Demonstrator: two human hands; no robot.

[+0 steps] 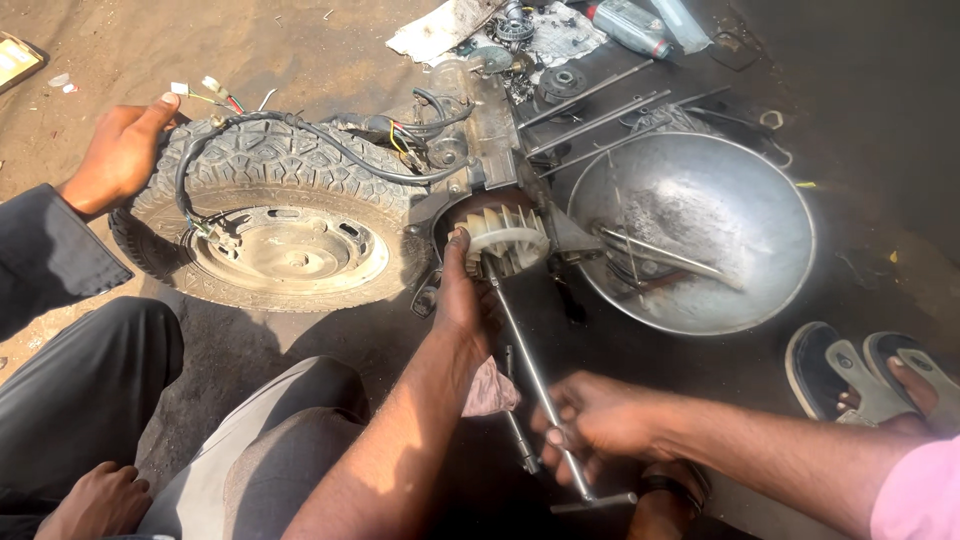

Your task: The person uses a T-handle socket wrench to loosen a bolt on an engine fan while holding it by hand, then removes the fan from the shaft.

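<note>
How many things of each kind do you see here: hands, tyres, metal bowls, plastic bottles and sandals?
Hands: 4, namely the person's left hand on the fan wheel, their right hand on the T-handle wrench, and two co-worker hands
Tyres: 1
Metal bowls: 1
Plastic bottles: 1
Sandals: 2
Total: 9

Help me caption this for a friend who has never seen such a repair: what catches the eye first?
The knobbly tyre lying flat at centre left, joined to a greasy engine block. At the middle, the left hand steadies a pale finned fan while the right hand grips a long T-handle wrench set into it. A big dented metal bowl sits at right.
</note>
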